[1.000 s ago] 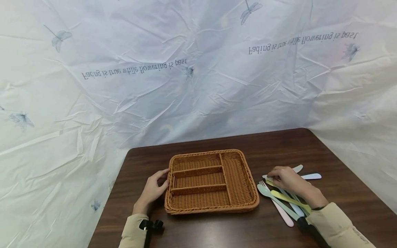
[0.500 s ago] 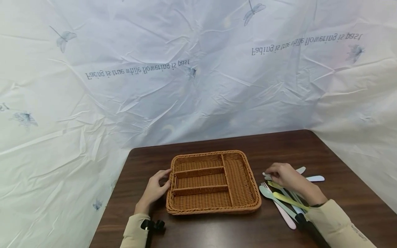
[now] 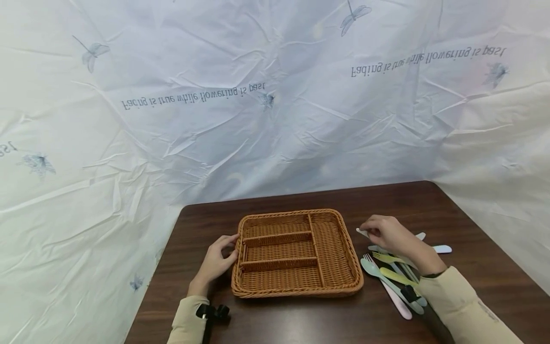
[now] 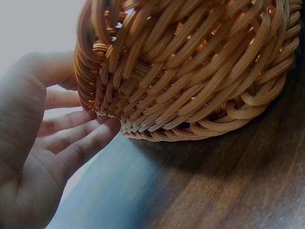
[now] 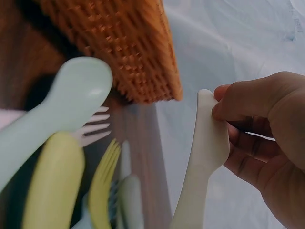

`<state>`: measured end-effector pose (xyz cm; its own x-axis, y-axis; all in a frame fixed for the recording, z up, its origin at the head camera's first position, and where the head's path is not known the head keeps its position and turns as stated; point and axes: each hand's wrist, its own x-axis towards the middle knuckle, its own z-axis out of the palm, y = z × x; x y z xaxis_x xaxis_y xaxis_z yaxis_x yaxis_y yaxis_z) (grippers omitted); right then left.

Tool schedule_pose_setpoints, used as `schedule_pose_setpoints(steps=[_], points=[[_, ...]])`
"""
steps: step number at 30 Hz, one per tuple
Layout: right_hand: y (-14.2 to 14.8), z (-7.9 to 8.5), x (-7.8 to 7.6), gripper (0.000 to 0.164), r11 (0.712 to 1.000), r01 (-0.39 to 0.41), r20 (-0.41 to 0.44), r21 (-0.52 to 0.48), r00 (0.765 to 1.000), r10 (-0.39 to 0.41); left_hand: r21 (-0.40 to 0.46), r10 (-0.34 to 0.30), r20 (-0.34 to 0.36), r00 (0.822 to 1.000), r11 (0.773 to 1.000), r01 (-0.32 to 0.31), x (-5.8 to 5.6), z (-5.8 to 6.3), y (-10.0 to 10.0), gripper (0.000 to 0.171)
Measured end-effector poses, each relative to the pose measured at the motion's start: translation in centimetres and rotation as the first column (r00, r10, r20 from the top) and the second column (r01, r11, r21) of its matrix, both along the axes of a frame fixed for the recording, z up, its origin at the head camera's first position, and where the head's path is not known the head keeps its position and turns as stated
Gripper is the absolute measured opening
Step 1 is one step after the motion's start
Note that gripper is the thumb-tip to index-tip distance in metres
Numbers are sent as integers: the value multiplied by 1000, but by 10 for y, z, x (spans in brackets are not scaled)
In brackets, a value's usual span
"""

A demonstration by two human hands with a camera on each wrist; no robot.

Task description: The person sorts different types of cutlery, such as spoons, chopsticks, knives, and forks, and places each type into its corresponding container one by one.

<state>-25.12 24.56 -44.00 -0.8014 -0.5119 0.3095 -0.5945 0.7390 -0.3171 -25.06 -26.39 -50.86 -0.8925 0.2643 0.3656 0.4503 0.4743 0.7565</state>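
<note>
A brown wicker basket with several compartments stands on the table, and nothing lies inside it. My left hand rests its fingers against the basket's left end; in the left wrist view the fingertips touch the woven wall. My right hand pinches a cream knife by its blade end, between thumb and fingers, just above the cutlery pile. Below that hand lie a pale green spoon, a yellow fork and a pink fork handle. The sleeve partly covers the pile.
The dark wooden table has a rounded far edge close to a printed white curtain. White and pale handles stick out to the right of my right forearm. A yellow handle lies across the pile.
My right hand has lifted the cream knife off the pile, moving slightly up and left, and more of the yellow fork shows. The left hand stays at the basket.
</note>
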Motion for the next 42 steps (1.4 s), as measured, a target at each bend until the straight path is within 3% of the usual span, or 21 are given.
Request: schedule_pose_setpoints(steps=[9, 19, 29, 42], points=[[-19, 14, -7, 22, 996, -88, -61, -29, 994, 87, -9, 13, -7, 1000, 1000, -13, 1, 2, 2, 44], [-42, 22, -14, 24, 990, -138, -89, -26, 987, 135, 27, 21, -12, 1000, 999, -21, 2, 1, 3, 43], [-65, 32, -17, 22, 985, -173, -97, -24, 981, 170, 9, 39, -26, 999, 999, -39, 0, 0, 2, 43], [-98, 40, -17, 25, 965, -258, -169, -41, 954, 248, -13, 37, -30, 999, 999, -37, 2, 1, 3, 42]])
